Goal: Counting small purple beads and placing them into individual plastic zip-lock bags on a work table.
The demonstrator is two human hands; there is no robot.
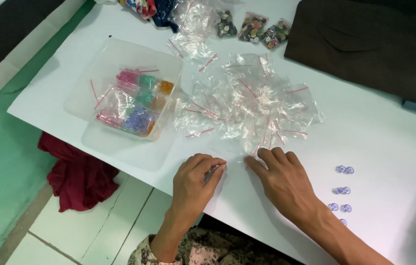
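Nearest the camera, the left hand (194, 182) rests at the near edge of the white table (384, 132), thumb and fingertips pinched together on a small clear item, probably one empty zip bag; exactly what the grip encloses cannot be told. Just beside it, the right hand (282, 180) lies flat with its fingers extended, open and holding nothing, the fingertips touching the near edge of the heap of empty clear bags (249, 105) with red seal strips. To the right of that hand, a short column of small blue beads (341, 190) lies loose on the table, in pairs, apart from the heap.

Farther left stands a clear plastic tub (125, 92) containing filled bags of pink, green, orange and blue beads. At the far edge lie several filled packets of dark mixed buttons (253, 27), and a dark brown folded cloth (370, 44) covers the far right corner.

Risk, as judged: the loose beads are round and unconfined, so a sweep of the right forearm or a drag of the heap could roll them off the near edge to the floor. The thin bags cling together, so more than one may lift at once.

The table is smooth, glossy and brightly lit. Below it are pale floor tiles (70, 230), a green painted strip and a crumpled dark red cloth (78, 174).
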